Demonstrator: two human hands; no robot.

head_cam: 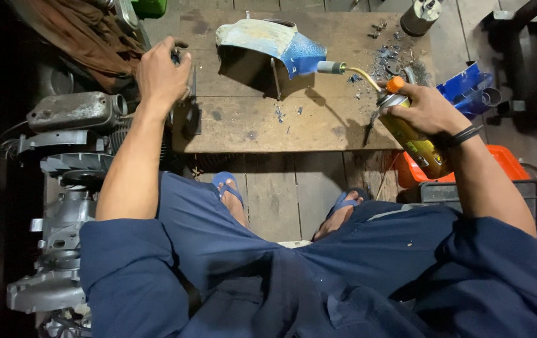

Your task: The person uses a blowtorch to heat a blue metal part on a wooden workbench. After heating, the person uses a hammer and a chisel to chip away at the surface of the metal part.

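Both hands are working over a low wooden surface point(262, 122): the left hand point(162, 72) is reaching to the surface's far left corner and closing over a small dark object point(179, 57), only partly showing, so what it is cannot be told, while the right hand point(428, 109) is clenching around a yellow gas canister point(415, 144) fitted with a torch head.

At far left, grey engine parts point(74, 112) are crowding the floor beside the person's arm, with a brown cloth point(74, 28) lying above them. Moving right, a curved blue-and-white painted metal panel point(268, 44) is standing near the surface's far edge. The torch's nozzle point(331, 67) is pointing at the panel's blue end, just beside it, with flakes and small debris point(381, 59) scattered beneath. A judgement: keeping the canister steady and the nozzle off the paint looks key to even work, and bracing the panel would help, since nothing seems to be holding it.

For room, the surface's near half is lying bare between the hands. The left edge is tight against the engine parts, and the right side is hemmed by blue metal pieces point(469, 84) and an orange tray point(506, 163), so the freest movement appears to be toward the near edge, above the person's sandalled feet point(231, 194).
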